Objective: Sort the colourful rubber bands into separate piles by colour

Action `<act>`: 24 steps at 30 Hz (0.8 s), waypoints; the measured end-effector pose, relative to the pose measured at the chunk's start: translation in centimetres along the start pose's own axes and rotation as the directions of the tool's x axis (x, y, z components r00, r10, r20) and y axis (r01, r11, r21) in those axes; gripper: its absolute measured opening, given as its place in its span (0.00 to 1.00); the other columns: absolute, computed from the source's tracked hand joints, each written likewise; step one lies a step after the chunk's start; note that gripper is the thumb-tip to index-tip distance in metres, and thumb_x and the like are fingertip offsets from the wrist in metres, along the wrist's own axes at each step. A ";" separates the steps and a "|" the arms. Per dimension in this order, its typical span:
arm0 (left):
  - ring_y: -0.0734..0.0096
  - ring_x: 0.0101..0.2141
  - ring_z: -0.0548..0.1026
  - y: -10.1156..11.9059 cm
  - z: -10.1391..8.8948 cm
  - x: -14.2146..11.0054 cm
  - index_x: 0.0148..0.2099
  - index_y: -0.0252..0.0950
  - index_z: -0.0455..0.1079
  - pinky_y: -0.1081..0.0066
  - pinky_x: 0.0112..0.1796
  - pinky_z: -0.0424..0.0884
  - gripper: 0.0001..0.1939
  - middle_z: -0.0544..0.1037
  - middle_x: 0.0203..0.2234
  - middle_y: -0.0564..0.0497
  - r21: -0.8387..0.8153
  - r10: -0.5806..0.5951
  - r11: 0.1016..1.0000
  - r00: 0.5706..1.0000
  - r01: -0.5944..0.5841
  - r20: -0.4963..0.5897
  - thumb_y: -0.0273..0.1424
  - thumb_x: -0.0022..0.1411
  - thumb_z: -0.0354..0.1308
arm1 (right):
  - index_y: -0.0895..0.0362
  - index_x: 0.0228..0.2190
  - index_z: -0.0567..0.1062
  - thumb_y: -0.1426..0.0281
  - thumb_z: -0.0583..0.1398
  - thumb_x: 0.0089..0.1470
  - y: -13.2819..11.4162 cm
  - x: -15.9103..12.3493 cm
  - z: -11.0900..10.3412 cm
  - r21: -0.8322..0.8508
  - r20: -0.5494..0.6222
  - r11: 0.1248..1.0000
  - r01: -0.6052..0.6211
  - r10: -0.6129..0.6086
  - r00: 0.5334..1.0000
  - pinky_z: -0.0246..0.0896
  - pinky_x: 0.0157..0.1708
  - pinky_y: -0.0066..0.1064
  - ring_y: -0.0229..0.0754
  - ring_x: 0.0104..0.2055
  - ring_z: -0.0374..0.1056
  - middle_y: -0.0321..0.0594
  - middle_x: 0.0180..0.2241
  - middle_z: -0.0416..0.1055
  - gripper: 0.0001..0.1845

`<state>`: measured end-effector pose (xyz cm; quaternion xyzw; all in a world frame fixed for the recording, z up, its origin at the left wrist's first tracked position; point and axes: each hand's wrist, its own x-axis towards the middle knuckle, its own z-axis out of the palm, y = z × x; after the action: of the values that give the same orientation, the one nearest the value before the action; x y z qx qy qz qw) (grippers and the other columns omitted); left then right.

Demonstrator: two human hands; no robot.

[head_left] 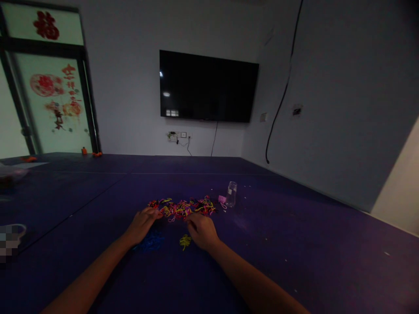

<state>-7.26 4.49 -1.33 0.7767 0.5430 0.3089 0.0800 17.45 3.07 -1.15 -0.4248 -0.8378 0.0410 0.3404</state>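
A loose heap of small elastic bands (183,208) in pink, red, yellow and dark colours lies spread across the purple tabletop. My left hand (143,222) is at the heap's left end, its fingers drawn together at the near edge; whatever they pinch is too small to tell. At the heap's near right side my right hand (202,229) is curled, fingertips down at the bands, with its grip hidden. Blue bands (150,241) form a separate pile beside my left wrist. Between the hands, closer to me, sits a small yellow cluster of bands (185,241).
A clear bottle (231,195) stands right of the heap, beside a pink cap (221,199). White specks dot the purple table (294,244). A blurred white-rimmed object (21,230) is at the left edge. Orange items (84,151) lie at the far left.
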 end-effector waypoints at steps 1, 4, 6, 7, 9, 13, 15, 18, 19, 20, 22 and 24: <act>0.62 0.49 0.68 0.0 -0.1 0.0 0.43 0.41 0.75 0.59 0.51 0.60 0.31 0.75 0.44 0.50 0.008 -0.003 1.000 0.999 0.003 -0.032 0.46 0.65 0.31 | 0.55 0.34 0.75 0.76 0.53 0.51 0.0 0.0 0.0 -0.002 0.000 1.000 0.001 -0.001 1.000 0.58 0.36 0.24 0.38 0.38 0.69 0.39 0.35 0.75 0.12; 0.61 0.48 0.68 -0.3 -0.6 0.3 0.43 0.41 0.75 0.58 0.51 0.60 0.30 0.76 0.43 0.50 -0.005 -0.030 1.000 0.993 0.030 -0.112 0.47 0.64 0.33 | 0.56 0.33 0.75 0.76 0.52 0.51 0.0 0.0 0.0 -0.011 0.001 1.000 0.000 0.000 1.000 0.58 0.37 0.24 0.38 0.38 0.69 0.39 0.36 0.75 0.12; 0.60 0.47 0.69 -0.7 -0.8 0.6 0.39 0.40 0.76 0.57 0.51 0.61 0.31 0.77 0.41 0.49 -0.063 -0.045 0.997 0.988 0.036 -0.146 0.48 0.63 0.33 | 0.55 0.34 0.75 0.76 0.52 0.51 0.0 0.0 0.0 -0.014 0.000 1.000 -0.010 0.010 1.000 0.58 0.37 0.24 0.38 0.38 0.69 0.39 0.36 0.75 0.13; 0.60 0.46 0.70 -0.8 -0.8 0.6 0.36 0.40 0.76 0.57 0.51 0.61 0.32 0.78 0.40 0.48 -0.107 -0.050 0.994 0.985 0.033 -0.163 0.48 0.63 0.33 | 0.55 0.34 0.75 0.76 0.52 0.51 0.0 0.0 0.1 -0.015 0.000 1.000 -0.018 0.018 1.000 0.58 0.36 0.24 0.38 0.38 0.70 0.39 0.36 0.75 0.13; 0.60 0.45 0.71 -1.2 -0.8 0.8 0.32 0.39 0.76 0.58 0.52 0.61 0.32 0.78 0.38 0.47 -0.206 -0.059 0.978 0.977 0.016 -0.203 0.49 0.62 0.33 | 0.55 0.35 0.75 0.76 0.52 0.51 -0.1 0.0 0.1 -0.009 -0.003 1.000 -0.026 0.026 1.000 0.58 0.36 0.24 0.38 0.37 0.70 0.38 0.35 0.75 0.13; 0.59 0.43 0.73 -2.1 -0.7 1.0 0.29 0.38 0.76 0.58 0.51 0.62 0.33 0.79 0.36 0.46 -0.365 -0.146 0.931 0.943 0.028 -0.300 0.50 0.62 0.34 | 0.55 0.34 0.76 0.76 0.53 0.51 0.2 0.1 0.2 0.013 -0.033 0.999 -0.041 0.042 0.999 0.57 0.35 0.24 0.38 0.37 0.70 0.39 0.35 0.76 0.13; 0.58 0.42 0.74 -2.7 -0.7 1.3 0.31 0.37 0.76 0.57 0.49 0.64 0.32 0.79 0.36 0.46 -0.394 -0.220 0.916 0.913 0.073 -0.343 0.51 0.61 0.35 | 0.54 0.33 0.76 0.76 0.53 0.50 0.6 0.2 0.4 0.022 -0.056 0.997 -0.070 0.071 0.996 0.58 0.36 0.24 0.38 0.37 0.70 0.39 0.35 0.76 0.13; 0.57 0.41 0.74 -3.4 -0.5 2.1 0.33 0.37 0.75 0.58 0.46 0.67 0.28 0.79 0.36 0.46 -0.366 -0.255 0.924 0.892 0.111 -0.374 0.53 0.58 0.44 | 0.54 0.33 0.77 0.75 0.53 0.51 1.0 0.4 0.5 0.037 -0.092 0.991 -0.130 0.133 0.987 0.58 0.36 0.25 0.39 0.37 0.70 0.39 0.35 0.76 0.13; 0.57 0.40 0.74 -3.5 -0.4 2.5 0.33 0.37 0.75 0.58 0.45 0.67 0.26 0.79 0.35 0.46 -0.351 -0.244 0.930 0.895 0.107 -0.374 0.53 0.55 0.47 | 0.54 0.33 0.77 0.75 0.53 0.51 1.1 0.5 0.5 0.043 -0.100 0.988 -0.148 0.152 0.983 0.58 0.36 0.25 0.39 0.36 0.70 0.39 0.34 0.76 0.13; 0.57 0.39 0.74 -3.5 -0.3 2.8 0.33 0.37 0.75 0.59 0.45 0.67 0.25 0.79 0.34 0.46 -0.337 -0.230 0.936 0.900 0.101 -0.370 0.53 0.53 0.50 | 0.54 0.33 0.77 0.75 0.53 0.51 1.2 0.6 0.5 0.047 -0.106 0.986 -0.161 0.165 0.981 0.57 0.35 0.25 0.39 0.36 0.70 0.39 0.34 0.76 0.13; 0.58 0.38 0.74 -3.4 -0.1 3.3 0.32 0.38 0.76 0.60 0.44 0.68 0.22 0.78 0.32 0.46 -0.316 -0.193 0.945 0.921 0.082 -0.339 0.51 0.50 0.55 | 0.54 0.33 0.77 0.75 0.53 0.51 1.2 0.6 0.5 0.048 -0.110 0.984 -0.170 0.175 0.978 0.57 0.35 0.25 0.39 0.35 0.70 0.38 0.33 0.76 0.13; 0.59 0.39 0.73 -3.1 0.1 3.5 0.32 0.38 0.76 0.61 0.46 0.67 0.21 0.78 0.32 0.47 -0.305 -0.132 0.951 0.952 0.044 -0.276 0.50 0.52 0.54 | 0.54 0.32 0.76 0.75 0.53 0.51 1.0 0.6 0.4 0.034 -0.108 0.986 -0.161 0.164 0.981 0.56 0.34 0.25 0.39 0.35 0.70 0.38 0.32 0.76 0.13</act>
<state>-8.89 8.83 -1.46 0.6764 0.5309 0.4943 0.1278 17.63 4.31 -1.52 -0.4889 -0.7798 0.0558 0.3869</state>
